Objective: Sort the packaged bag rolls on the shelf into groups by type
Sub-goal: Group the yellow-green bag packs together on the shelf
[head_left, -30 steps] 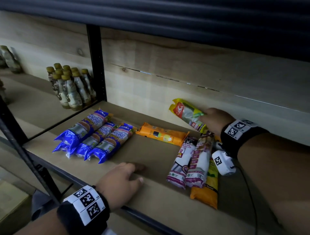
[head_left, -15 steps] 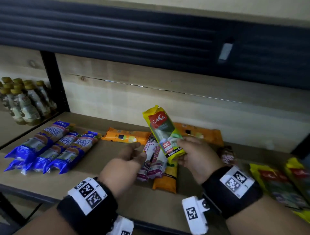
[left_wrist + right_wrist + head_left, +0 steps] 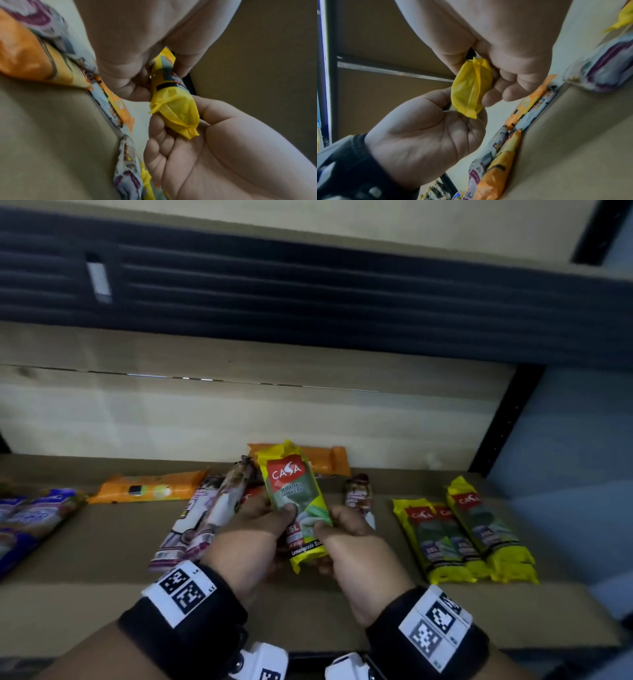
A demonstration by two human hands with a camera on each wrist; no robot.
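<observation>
A yellow CASA garbage-bag roll [image 3: 294, 494] is held upright above the shelf [image 3: 102, 594] at the centre of the head view. My left hand [image 3: 274, 517] grips its left side with the thumb on the front. My right hand [image 3: 329, 527] grips its right side. The roll's folded yellow end [image 3: 175, 108] shows between both hands in the left wrist view, and again as the roll's end [image 3: 471, 88] in the right wrist view. Three matching yellow rolls [image 3: 462, 539] lie grouped on the right. White-purple rolls [image 3: 205, 515] lie just left of my hands.
Orange packs lie at the back: one on the left [image 3: 150, 491], one behind the held roll [image 3: 329, 462]. A brown-white roll [image 3: 359, 496] lies right of my hands. Blue packs [image 3: 27, 518] sit at the far left. A black upright post [image 3: 507, 419] bounds the shelf's right side.
The right hand brought the yellow roll from the shelf's back toward me. The left hand left the shelf's front edge and took hold of the roll too. The view swung right.
</observation>
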